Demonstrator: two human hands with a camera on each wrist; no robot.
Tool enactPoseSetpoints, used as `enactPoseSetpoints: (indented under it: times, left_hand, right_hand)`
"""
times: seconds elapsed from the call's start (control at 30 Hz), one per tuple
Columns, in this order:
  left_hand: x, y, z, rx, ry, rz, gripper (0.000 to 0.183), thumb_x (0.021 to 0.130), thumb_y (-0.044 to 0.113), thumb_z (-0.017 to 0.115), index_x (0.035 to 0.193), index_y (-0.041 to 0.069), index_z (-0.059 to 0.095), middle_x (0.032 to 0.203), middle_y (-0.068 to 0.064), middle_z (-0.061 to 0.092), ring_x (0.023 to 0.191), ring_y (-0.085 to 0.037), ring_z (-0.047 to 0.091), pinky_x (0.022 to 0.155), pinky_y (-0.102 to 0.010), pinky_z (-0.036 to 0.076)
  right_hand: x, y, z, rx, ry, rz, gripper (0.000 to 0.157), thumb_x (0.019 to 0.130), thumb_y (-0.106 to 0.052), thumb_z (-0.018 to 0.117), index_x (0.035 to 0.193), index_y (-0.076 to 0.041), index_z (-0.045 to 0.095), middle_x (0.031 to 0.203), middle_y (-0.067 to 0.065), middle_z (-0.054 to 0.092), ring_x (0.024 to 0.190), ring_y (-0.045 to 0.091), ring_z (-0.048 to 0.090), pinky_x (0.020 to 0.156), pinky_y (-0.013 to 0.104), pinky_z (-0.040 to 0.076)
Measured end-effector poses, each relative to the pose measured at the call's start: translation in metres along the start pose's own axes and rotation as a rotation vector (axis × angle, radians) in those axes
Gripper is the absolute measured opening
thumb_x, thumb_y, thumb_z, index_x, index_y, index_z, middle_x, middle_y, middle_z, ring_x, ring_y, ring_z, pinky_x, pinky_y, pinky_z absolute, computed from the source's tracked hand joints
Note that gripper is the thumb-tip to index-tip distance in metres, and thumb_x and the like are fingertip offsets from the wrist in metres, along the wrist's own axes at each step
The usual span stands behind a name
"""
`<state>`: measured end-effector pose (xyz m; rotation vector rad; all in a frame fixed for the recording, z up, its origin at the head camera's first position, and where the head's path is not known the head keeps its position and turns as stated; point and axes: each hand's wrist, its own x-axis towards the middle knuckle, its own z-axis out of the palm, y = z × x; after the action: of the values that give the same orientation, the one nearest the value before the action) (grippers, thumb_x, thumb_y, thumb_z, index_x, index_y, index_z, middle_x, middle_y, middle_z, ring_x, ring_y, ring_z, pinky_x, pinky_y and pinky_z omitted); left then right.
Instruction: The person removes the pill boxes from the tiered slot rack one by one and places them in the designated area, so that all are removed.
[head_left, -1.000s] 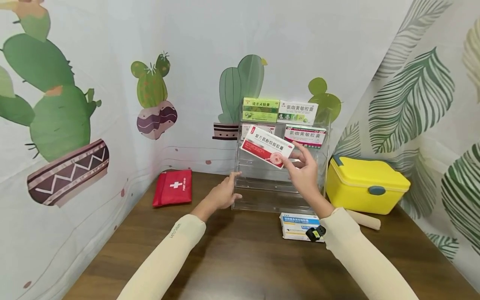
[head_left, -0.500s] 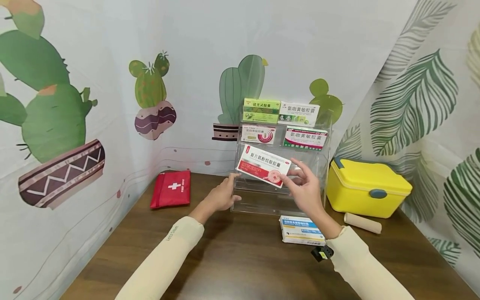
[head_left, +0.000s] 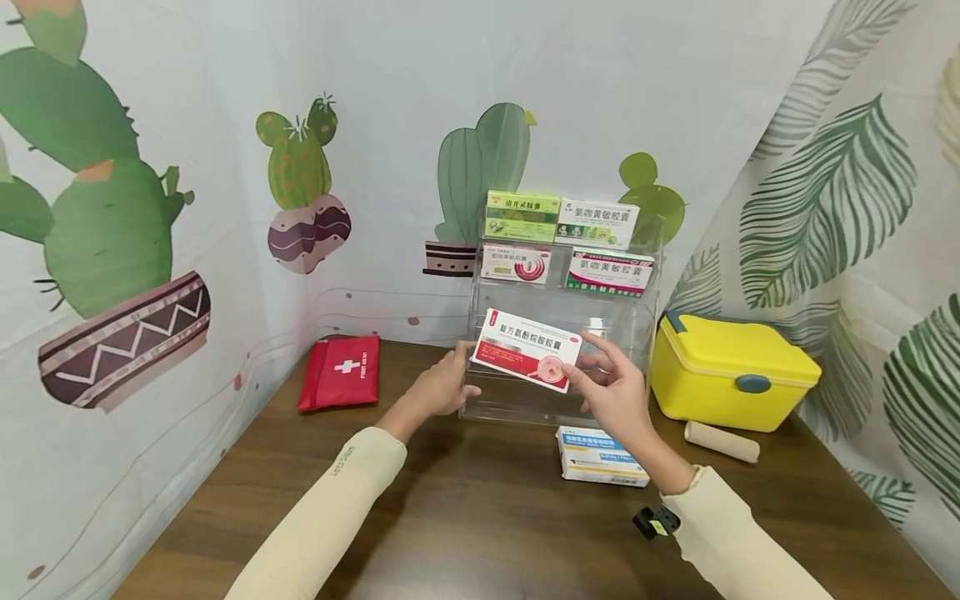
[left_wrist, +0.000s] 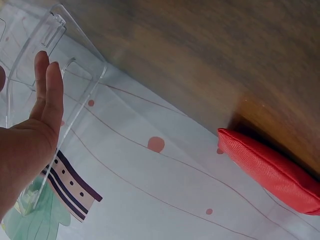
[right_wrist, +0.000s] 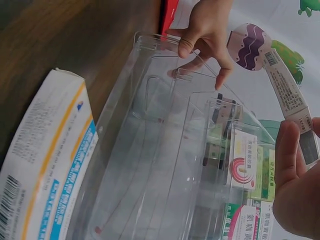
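My right hand point(head_left: 617, 392) pinches a red-and-white medicine box point(head_left: 525, 350) by its right end, thumb in front. The box is tilted, its right end lower, in front of the middle of a clear acrylic display stand point(head_left: 510, 408). In the right wrist view the held box point(right_wrist: 285, 82) shows its narrow printed side. At the stand's left side is my left hand point(head_left: 442, 383); in the left wrist view its fingers point(left_wrist: 53, 97) lie fairly straight along the clear side panel. Above the held box, the stand's upper tiers bear a green box point(head_left: 522, 217) and several other medicine boxes.
A blue-and-white medicine box point(head_left: 602, 457) lies on the wooden table before the stand. To the right stand a yellow lidded case point(head_left: 735, 375) and a beige roll point(head_left: 722, 442). A red first aid pouch point(head_left: 340, 372) lies at the left. Patterned cloth hangs behind.
My right hand has lowered the red-and-white box from the second tier's height to the lower part of the stand, uncovering the box behind it. The left hand has stayed at the stand's side.
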<state>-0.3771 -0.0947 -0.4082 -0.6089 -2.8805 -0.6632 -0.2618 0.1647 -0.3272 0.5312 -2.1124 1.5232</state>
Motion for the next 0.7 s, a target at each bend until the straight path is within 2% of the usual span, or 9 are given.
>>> enactPoseSetpoints:
  times: [0.23,0.37,0.47,0.6,0.7]
  left_hand:
    - [-0.001,-0.002,-0.002,0.015,0.002,0.022,0.085,0.091,0.03,0.073,0.151,0.017,0.015,0.126,-0.02,0.052,0.089,-0.029,0.065,0.071,-0.043,0.054]
    - [-0.002,-0.005,-0.002,0.02,0.035,0.061,0.083,0.09,0.021,0.075,0.151,0.014,0.018,0.122,-0.019,0.054,0.085,-0.026,0.062,0.069,-0.043,0.053]
    - [-0.003,-0.007,-0.002,0.024,0.054,0.086,0.083,0.088,0.013,0.074,0.15,0.014,0.02,0.121,-0.02,0.055,0.088,-0.028,0.062,0.069,-0.044,0.054]
    - [-0.003,-0.005,-0.001,0.024,0.049,0.094,0.082,0.089,0.01,0.071,0.151,0.015,0.018,0.123,-0.021,0.054,0.086,-0.029,0.063,0.068,-0.044,0.054]
    - [-0.001,-0.006,-0.002,0.013,0.041,0.098,0.081,0.09,0.009,0.07,0.152,0.014,0.018,0.125,-0.022,0.054,0.085,-0.028,0.061,0.066,-0.043,0.053]
  right_hand:
    - [-0.008,0.006,-0.002,0.008,-0.046,0.03,0.053,0.086,0.003,0.074,0.136,0.001,0.055,0.091,0.026,0.068,0.06,0.01,0.066,0.046,0.03,0.051]
    - [-0.012,0.01,-0.004,0.007,-0.106,0.064,0.052,0.087,0.002,0.073,0.136,0.001,0.055,0.092,0.026,0.068,0.063,0.025,0.068,0.045,0.035,0.052]
    - [-0.015,0.013,-0.005,0.024,-0.144,0.085,0.051,0.087,0.003,0.072,0.136,0.002,0.054,0.091,0.028,0.068,0.061,0.025,0.067,0.044,0.038,0.051]
    - [-0.018,0.015,-0.006,0.009,-0.172,0.102,0.05,0.087,0.002,0.073,0.135,0.002,0.055,0.089,0.027,0.068,0.058,0.011,0.064,0.044,0.037,0.051]
    - [-0.02,0.016,-0.006,-0.007,-0.191,0.116,0.05,0.087,0.001,0.073,0.134,0.003,0.055,0.089,0.026,0.069,0.059,0.012,0.064,0.045,0.039,0.052]
